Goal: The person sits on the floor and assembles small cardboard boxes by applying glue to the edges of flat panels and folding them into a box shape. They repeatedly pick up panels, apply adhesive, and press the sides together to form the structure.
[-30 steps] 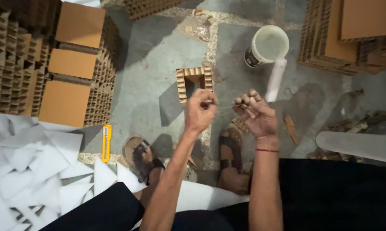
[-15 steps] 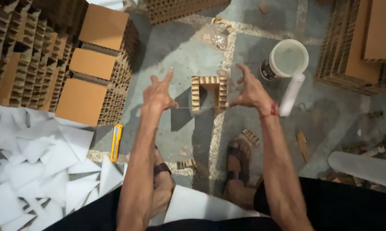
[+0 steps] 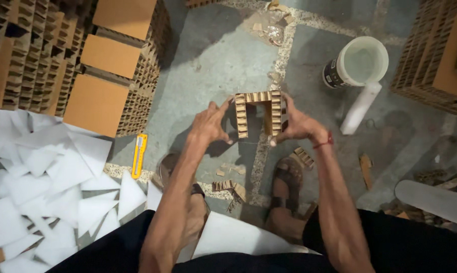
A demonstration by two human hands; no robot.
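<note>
A small arch-shaped piece of honeycomb cardboard (image 3: 259, 112) is held up in front of me, open side down. My left hand (image 3: 210, 126) grips its left leg with thumb and fingers. Its right leg is gripped by my right hand (image 3: 297, 125), which has a red thread at the wrist. Below the piece lies the grey concrete floor (image 3: 208, 65), with my two sandalled feet (image 3: 284, 187) under my arms.
Stacks of honeycomb cardboard blocks (image 3: 107, 55) stand at left and at top right (image 3: 436, 55). A white bucket (image 3: 360, 63) and a white tube (image 3: 359, 108) lie to the right. A yellow utility knife (image 3: 139, 155) lies beside a heap of white paper cut-offs (image 3: 41, 187). Cardboard scraps (image 3: 231, 187) lie near my feet.
A second ago both hands were closed near each other above the piece on the floor. They spread apart, reached to it, and now hold it by its two legs.
</note>
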